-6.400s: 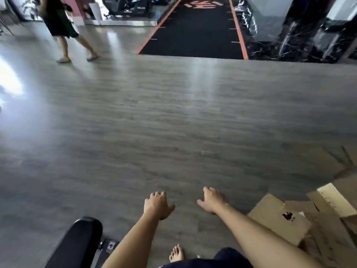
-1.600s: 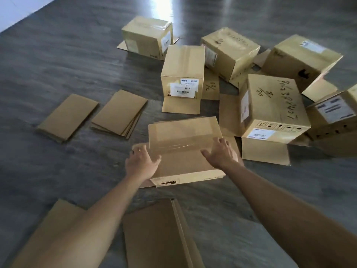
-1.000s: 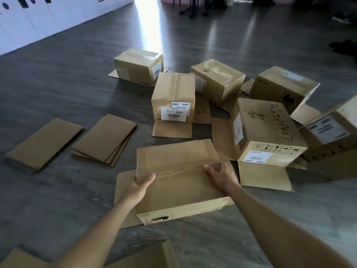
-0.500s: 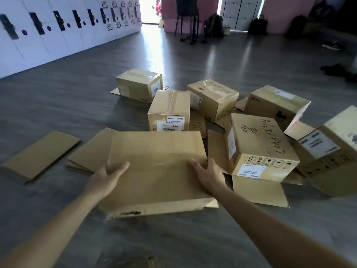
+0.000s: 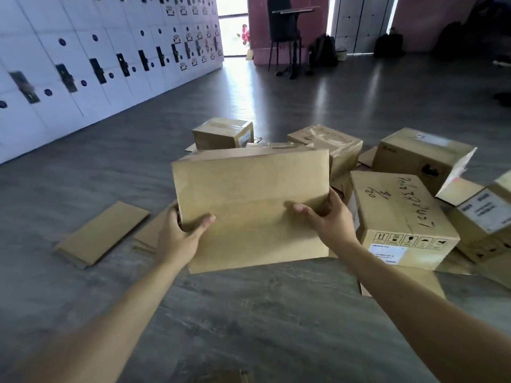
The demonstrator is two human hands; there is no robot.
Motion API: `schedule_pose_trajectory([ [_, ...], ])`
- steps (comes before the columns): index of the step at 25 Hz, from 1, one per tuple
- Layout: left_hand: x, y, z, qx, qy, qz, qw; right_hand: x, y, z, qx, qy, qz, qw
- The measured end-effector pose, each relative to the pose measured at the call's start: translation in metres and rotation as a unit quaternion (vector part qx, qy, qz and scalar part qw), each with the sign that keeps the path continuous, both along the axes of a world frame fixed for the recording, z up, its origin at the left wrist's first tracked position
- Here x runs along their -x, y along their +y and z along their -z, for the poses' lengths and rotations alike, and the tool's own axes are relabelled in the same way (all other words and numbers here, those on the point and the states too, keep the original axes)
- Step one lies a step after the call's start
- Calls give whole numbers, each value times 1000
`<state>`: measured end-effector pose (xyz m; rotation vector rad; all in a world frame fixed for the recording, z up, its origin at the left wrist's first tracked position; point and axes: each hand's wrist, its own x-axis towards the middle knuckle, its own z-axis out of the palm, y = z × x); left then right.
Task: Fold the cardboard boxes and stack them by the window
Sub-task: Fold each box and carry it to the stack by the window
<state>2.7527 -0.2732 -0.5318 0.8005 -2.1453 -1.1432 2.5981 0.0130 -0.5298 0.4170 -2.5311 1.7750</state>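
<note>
We lift the flattened box (image 5: 250, 205), left hand (image 5: 179, 239) and right hand (image 5: 330, 219) gripping its sides; taped boxes (image 5: 402, 217) at three o'clock.

Grey wood-plank floor (image 5: 116, 167). On it: flattened cardboard piece (image 5: 102, 233) at left, a stack of flats (image 5: 150, 236) just beside it, cluster of assembled boxes at right incl. handwritten box (image 5: 401, 217), taped box (image 5: 222, 134), black chair (image 5: 284, 37) far back
</note>
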Motion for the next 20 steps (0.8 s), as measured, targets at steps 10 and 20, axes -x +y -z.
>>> schedule_pose_trajectory([
  [10,-21,7,98,-36,-140,19,989,-23,23,97,-147,-43,2,988],
  [20,-30,30,96,-177,-176,32,968,-33,39,105,-219,-113,-81,966],
])
